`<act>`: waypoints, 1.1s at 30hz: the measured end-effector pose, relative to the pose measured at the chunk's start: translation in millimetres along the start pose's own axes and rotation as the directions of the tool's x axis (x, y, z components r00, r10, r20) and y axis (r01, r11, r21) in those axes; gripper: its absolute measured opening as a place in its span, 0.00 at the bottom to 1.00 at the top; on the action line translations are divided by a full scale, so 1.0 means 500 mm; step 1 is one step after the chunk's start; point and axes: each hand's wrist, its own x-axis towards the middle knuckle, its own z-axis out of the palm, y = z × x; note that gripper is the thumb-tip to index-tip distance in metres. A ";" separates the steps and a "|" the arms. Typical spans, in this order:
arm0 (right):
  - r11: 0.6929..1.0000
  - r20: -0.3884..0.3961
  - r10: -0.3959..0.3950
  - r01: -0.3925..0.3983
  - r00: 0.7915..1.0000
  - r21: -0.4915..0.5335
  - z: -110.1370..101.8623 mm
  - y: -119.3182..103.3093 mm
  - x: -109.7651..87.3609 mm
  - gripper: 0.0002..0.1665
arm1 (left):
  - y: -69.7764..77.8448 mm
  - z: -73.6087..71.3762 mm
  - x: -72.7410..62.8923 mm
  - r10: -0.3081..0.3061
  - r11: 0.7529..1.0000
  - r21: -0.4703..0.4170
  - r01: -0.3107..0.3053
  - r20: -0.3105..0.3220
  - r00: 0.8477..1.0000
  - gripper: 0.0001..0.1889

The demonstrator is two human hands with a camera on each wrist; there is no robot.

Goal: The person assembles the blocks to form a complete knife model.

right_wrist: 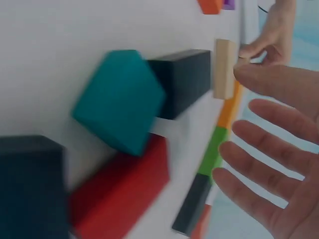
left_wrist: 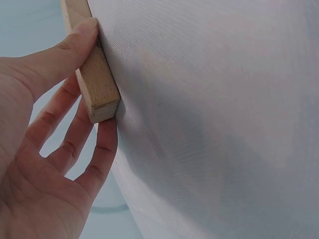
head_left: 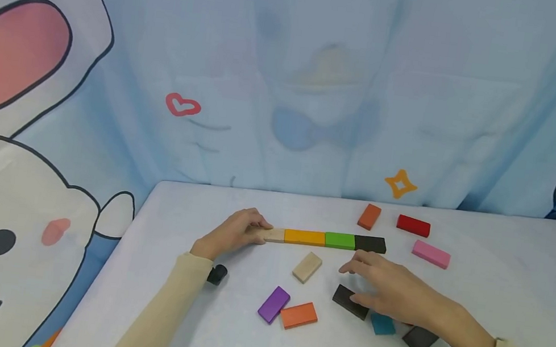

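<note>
My left hand [head_left: 237, 231] pinches the outer end of a plain wooden block [left_wrist: 101, 82], its thumb along one side and fingers on the other. That block forms the left end of a straight row, followed by a yellow block [head_left: 304, 238], a green block [head_left: 339, 240] and a black block [head_left: 370, 244]. My right hand [head_left: 391, 286] hovers with spread fingers and holds nothing. Under its thumb, in the head view, lies a loose black block [head_left: 349, 302]. Beside that is a teal block [right_wrist: 119, 102], tilted against a red block [right_wrist: 124, 191] that the right hand mostly hides in the head view.
Another plain wooden block [head_left: 307, 267] lies in front of the row. Purple [head_left: 274, 305] and orange [head_left: 299, 315] blocks sit nearer the front. Behind and right of the row are orange [head_left: 369, 216], red [head_left: 413, 225] and pink [head_left: 431, 254] blocks. A printed curtain [head_left: 279, 162] hangs behind the table.
</note>
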 end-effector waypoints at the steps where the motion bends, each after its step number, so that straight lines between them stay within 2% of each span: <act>1: 1.000 0.022 0.014 -0.014 1.000 0.007 0.006 0.000 -0.001 0.29 | 0.000 0.000 0.000 0.002 1.000 0.000 -0.002 -0.001 1.000 0.16; 5: 0.999 0.078 0.042 -0.044 0.996 0.022 0.025 0.002 -0.003 0.32 | -0.002 0.001 -0.001 -0.001 1.000 0.015 0.001 -0.001 1.000 0.15; 12: 0.996 0.127 0.064 -0.071 0.990 0.053 0.052 -0.008 -0.001 0.33 | 0.002 0.001 -0.006 -0.013 1.000 0.021 0.013 -0.002 1.000 0.15; 19: 0.996 0.118 0.057 -0.064 0.991 0.055 0.057 -0.008 0.002 0.32 | 0.004 0.002 0.002 -0.017 1.000 0.016 0.017 0.006 1.000 0.16; 25: 0.998 0.099 0.031 -0.036 0.995 0.044 0.060 -0.006 0.004 0.31 | 0.006 -0.001 -0.001 -0.033 0.999 0.008 0.033 0.008 0.999 0.16; 33: 0.998 0.096 0.007 -0.013 0.995 0.061 0.062 -0.008 -0.005 0.29 | 0.006 -0.001 -0.001 -0.026 1.000 0.011 0.026 0.008 1.000 0.16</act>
